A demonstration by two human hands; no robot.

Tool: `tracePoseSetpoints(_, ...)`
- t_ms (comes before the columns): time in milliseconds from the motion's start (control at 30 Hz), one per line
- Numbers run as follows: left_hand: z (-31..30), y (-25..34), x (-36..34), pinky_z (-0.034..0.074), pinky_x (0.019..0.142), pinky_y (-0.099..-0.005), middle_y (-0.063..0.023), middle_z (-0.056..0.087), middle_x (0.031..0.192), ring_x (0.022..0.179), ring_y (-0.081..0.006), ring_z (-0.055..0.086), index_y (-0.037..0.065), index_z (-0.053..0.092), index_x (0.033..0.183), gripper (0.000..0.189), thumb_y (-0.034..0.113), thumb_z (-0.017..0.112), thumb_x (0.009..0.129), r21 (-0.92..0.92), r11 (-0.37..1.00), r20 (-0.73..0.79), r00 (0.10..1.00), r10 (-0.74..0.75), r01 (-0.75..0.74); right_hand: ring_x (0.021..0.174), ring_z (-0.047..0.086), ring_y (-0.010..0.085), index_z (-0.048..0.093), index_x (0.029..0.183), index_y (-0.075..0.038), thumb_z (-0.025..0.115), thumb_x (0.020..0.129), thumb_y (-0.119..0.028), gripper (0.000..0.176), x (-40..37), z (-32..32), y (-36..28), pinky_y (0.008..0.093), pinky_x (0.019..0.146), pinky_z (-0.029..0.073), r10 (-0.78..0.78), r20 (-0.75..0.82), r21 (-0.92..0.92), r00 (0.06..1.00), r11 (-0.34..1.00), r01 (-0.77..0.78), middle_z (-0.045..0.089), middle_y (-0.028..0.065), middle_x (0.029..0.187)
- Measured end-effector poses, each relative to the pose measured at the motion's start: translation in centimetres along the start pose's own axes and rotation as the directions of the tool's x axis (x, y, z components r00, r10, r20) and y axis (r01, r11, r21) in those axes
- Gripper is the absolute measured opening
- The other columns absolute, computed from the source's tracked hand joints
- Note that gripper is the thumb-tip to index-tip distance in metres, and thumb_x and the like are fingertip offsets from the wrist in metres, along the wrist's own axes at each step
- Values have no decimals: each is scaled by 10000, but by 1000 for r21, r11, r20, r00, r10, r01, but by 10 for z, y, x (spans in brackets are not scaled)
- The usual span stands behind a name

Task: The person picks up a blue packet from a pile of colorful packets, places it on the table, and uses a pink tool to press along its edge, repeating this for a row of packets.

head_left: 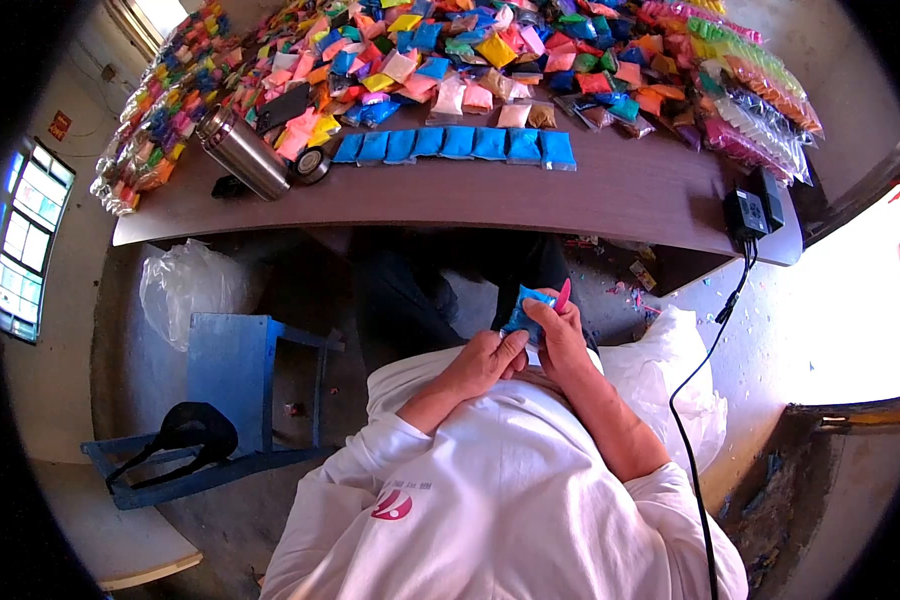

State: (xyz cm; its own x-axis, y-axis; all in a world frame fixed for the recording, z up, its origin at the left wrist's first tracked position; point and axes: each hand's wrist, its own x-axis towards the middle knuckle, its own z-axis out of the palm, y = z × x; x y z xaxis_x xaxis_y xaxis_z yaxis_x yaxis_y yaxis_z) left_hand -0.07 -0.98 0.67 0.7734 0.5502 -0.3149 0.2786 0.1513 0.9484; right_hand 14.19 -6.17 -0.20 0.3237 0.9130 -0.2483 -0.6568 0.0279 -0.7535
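Note:
Both of my hands meet over my lap, below the table's front edge. My left hand (492, 358) is closed on the lower left end of a small blue packet (523, 310). My right hand (560, 330) grips the packet's right side, its thumb pressed on the blue surface. A pink object (564, 294) with a narrow tip sticks up from my right hand; its lower part is hidden by the fingers. On the table, a row of several blue packets (457, 143) lies side by side.
Colourful packets (495, 50) are heaped along the back of the table (400, 200). A steel flask (245, 155) and round lid (312, 164) stand left. A black adapter (746, 214) trails a cable. A blue chair (228, 370) and plastic bags (670, 385) are lower down.

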Motion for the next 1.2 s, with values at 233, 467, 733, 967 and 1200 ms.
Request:
tracePoseSetpoints(233,-1,-5,2,413,549,-230,-22,557,651,580,-108,499,47,587,729,513,491,436,938,-14,1000,25,1000,-10,10,648,592,116,588,889,-76,624,818,-109,86,-1,3,-3,256,590,487,5,-8,51,1000,999,-5,609,17,761)
tracePoseSetpoints(467,-1,-3,2,414,551,-234,-15,555,647,580,-104,499,53,582,726,505,486,434,940,-24,1000,34,999,-8,8,643,595,138,588,871,-68,633,796,-76,88,-5,5,-8,271,584,492,40,41,74,998,996,-43,603,22,738)
tracePoseSetpoints(733,0,-4,1,414,549,-238,-26,556,629,582,-106,506,46,589,713,537,503,418,940,11,1000,-5,1000,20,-20,628,594,132,588,890,-68,654,800,-106,118,-8,2,-8,248,573,492,45,10,7,999,999,-45,607,30,751)
tracePoseSetpoints(967,0,1,-2,412,546,-240,-27,550,617,572,-108,503,40,587,702,580,544,407,927,55,998,4,999,35,-35,537,526,72,630,728,-61,664,828,-178,157,-18,7,-19,211,450,351,86,196,-179,977,983,-50,607,-2,688)
tracePoseSetpoints(1200,1,0,1,412,546,-234,-22,531,598,556,-94,489,48,581,683,569,531,410,930,-51,999,-44,999,-1,-1,562,469,48,606,851,-64,601,866,-127,65,3,-3,-21,204,482,354,65,131,-287,989,958,-25,561,-31,698)
